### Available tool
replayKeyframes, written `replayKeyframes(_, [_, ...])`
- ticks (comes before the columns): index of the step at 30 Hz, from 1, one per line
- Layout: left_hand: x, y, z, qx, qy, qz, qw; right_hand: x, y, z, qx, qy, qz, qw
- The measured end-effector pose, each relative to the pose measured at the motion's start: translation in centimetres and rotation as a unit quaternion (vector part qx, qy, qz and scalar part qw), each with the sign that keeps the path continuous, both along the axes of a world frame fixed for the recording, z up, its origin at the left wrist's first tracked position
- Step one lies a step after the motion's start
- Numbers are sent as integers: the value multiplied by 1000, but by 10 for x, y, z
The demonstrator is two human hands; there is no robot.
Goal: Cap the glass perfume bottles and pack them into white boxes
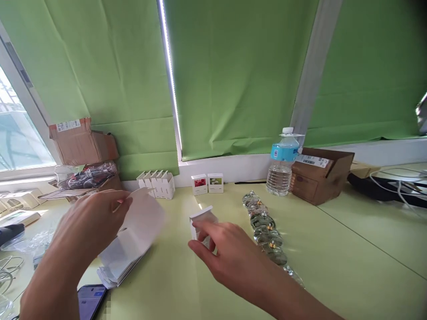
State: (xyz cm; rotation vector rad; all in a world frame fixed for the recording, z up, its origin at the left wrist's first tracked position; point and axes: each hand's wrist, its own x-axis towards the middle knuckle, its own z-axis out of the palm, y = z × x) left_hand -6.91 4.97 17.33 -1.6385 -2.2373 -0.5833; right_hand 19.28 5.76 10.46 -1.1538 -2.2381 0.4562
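Your left hand (95,215) is pinching a thin white sheet (150,220) by its upper edge, thumb against fingers. Your right hand (228,251) is holding a small white box (204,215), the fingers curling over its near side; the flap at its top is standing up. The grip's firmness is not showing. The sheet is tilting over the paper stack (122,262), and its lower part is blurring. For good handling, be pinching one layer only, be supporting the sheet so that it is not creasing, and be pressing the box lightly so that its walls are not buckling.

Beside the stack, a phone (91,301) is lying on the bench (173,284). To the right, a row of glass bottles (267,231) is running away from your forearm. Farther back, open white cartons (163,186) and two picture cards (215,182) are standing near the wall.
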Motion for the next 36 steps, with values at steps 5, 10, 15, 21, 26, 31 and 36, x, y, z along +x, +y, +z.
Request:
replayKeyframes(5, [17,0,-3,32,-103,-140,984,-3,6,-4,-101,107,20,989])
replayKeyframes(10, [26,-7,-6,4,-236,-211,949,-3,13,-2,-238,219,69,944])
replayKeyframes(15, [35,-7,-12,-67,-348,-305,884,1,19,5,-314,316,130,886])
replayKeyframes(21, [52,20,-28,-56,-385,-352,851,13,35,11,-296,392,125,862])
replayKeyframes(26, [70,36,-35,-79,-367,-355,856,17,41,14,-291,414,134,852])
replayKeyframes(31, [93,34,-36,-91,-342,-347,868,20,39,14,-231,347,94,904])
replayKeyframes(36, [97,35,-40,-54,-326,-363,871,31,45,16,-165,315,17,935])
